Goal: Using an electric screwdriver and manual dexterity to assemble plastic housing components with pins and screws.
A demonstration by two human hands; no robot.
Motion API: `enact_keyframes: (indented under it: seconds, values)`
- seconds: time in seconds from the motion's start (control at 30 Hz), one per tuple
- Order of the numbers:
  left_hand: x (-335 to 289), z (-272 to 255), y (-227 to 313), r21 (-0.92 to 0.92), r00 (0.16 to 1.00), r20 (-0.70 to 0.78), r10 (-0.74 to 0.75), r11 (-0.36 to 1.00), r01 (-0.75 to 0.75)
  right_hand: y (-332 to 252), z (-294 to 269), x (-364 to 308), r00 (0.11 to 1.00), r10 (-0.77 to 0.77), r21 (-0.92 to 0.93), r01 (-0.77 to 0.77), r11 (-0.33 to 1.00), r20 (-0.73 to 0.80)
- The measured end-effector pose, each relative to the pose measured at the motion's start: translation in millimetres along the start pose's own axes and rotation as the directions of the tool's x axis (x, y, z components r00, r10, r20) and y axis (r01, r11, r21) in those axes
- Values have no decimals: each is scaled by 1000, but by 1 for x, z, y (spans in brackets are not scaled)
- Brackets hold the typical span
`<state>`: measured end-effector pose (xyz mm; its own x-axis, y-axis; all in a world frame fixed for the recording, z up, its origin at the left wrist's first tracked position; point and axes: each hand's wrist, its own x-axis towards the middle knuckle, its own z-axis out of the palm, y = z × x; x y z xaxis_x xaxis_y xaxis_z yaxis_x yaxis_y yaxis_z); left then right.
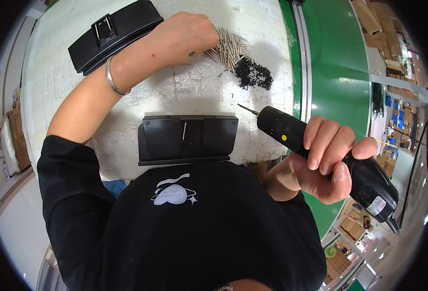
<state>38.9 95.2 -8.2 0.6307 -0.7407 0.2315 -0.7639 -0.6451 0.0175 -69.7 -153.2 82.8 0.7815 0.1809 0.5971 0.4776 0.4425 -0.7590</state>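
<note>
My left hand (192,36) reaches across to the pile of thin silvery metal pins (231,48). Its fingers are curled closed at the pile's left edge, and what they pinch, if anything, is hidden. In my right hand (328,160) is a black electric screwdriver (279,127), its bit pointing up and left above the table. Close to my body lies a black plastic panel (158,138) with a raised near edge. One metal pin (184,131) rests on that panel beside a tiny dark screw. Small black screws (253,75) are heaped just right of the pins.
Black plastic parts (131,19), with metal pins fitted in a bracket, sit at the far left of the white-covered table (194,92). A metal rail (303,63) and a green surface (337,72) run along the right side. Cardboard boxes (379,31) stand beyond.
</note>
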Motion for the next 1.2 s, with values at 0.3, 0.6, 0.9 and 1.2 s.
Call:
enact_keyframes:
  seconds: [0.3, 0.6, 0.9, 1.2]
  values:
    - [-68, -36, 78, -745, 953, -41, -300, 645, 170, 0, 4, -6, 991, 93, 2, -93, 996, 94]
    - [-98, -16, 114, -664, 864, -205, -461, 713, 223, 27, 23, -16, 974, 98, 50, -110, 993, 202]
    - [-92, -13, 113, -679, 862, -182, -473, 695, 238, 29, 25, -16, 977, 99, 39, -108, 993, 191]
    - [-93, -13, 116, -686, 846, -184, -500, 682, 254, 32, 29, -13, 974, 109, 46, -120, 992, 197]
